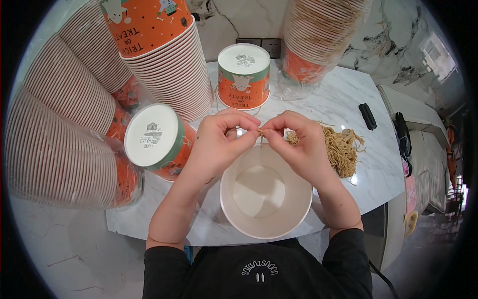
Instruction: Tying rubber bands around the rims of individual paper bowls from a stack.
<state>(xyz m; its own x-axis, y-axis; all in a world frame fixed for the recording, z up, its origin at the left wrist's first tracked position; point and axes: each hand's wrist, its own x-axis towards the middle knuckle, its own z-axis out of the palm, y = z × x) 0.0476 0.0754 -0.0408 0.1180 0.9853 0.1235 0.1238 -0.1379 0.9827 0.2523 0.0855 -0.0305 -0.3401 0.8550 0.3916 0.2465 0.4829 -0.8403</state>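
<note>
My left hand (219,137) and my right hand (298,142) meet above the far rim of an open white paper cup (266,192) that stands upright in front of me. Both pinch a short piece of tan string (260,132) between thumb and fingers. A loose pile of the same tan string (341,147) lies on the marble table (343,102) just right of my right hand.
An orange printed cup (157,139) lies on its side left of my hands, and another (244,74) stands upside down behind them. Tall stacks of nested cups (59,129) fill the left and back (318,40). A small black object (368,116) lies at the right.
</note>
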